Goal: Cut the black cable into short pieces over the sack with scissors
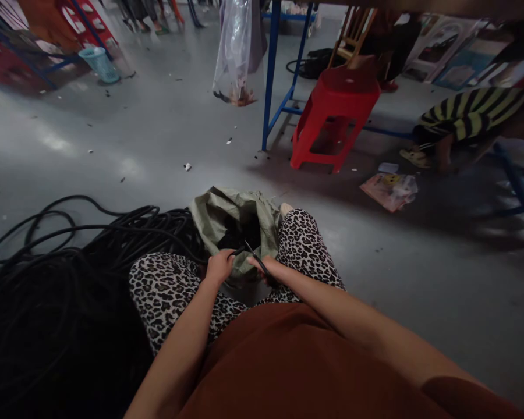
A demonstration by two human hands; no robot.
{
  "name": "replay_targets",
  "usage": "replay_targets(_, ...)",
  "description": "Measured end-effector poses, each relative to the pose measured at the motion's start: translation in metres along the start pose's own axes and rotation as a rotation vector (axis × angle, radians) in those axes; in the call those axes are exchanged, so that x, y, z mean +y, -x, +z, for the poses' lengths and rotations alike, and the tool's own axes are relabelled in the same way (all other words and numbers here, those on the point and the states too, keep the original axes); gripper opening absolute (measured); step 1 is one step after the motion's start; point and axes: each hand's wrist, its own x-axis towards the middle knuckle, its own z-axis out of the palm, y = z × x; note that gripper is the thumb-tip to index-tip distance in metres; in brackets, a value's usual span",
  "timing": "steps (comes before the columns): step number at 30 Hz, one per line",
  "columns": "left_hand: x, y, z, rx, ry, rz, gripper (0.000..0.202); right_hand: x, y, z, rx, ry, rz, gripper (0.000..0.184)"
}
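My left hand [220,266] is closed around a black rubber cord [236,252], whose end points right over the mouth of a grey-green woven sack [268,218]. In my right hand [271,269] is a pair of scissors [257,256], gripped by dark handles, with the blades pointing up and left near the cord's end. I cannot tell whether the blades touch the cord. The sack stands between my knees, its top folded open, and dark pieces [231,234] lie inside. To my left spreads a large tangled heap of black cord [126,235].
Ahead stand a red plastic stool [336,110] and a blue-legged table [268,81] with a clear plastic bag [236,52] hanging beside it. A person in a striped top [471,113] bends down at right, near a plastic packet [393,189] on the floor. A blue basket [99,64] stands far left.
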Motion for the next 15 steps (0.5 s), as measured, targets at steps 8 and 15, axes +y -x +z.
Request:
replay_targets(8,-0.001,-0.002,0.003,0.069,0.049,0.032,0.034,0.006,0.004,0.001,-0.156,-0.078,-0.004,0.057)
replay_targets(15,-0.006,-0.003,0.01,0.072,0.113,0.126,0.033,0.009,-0.004,0.005,-0.175,-0.066,0.014,0.056)
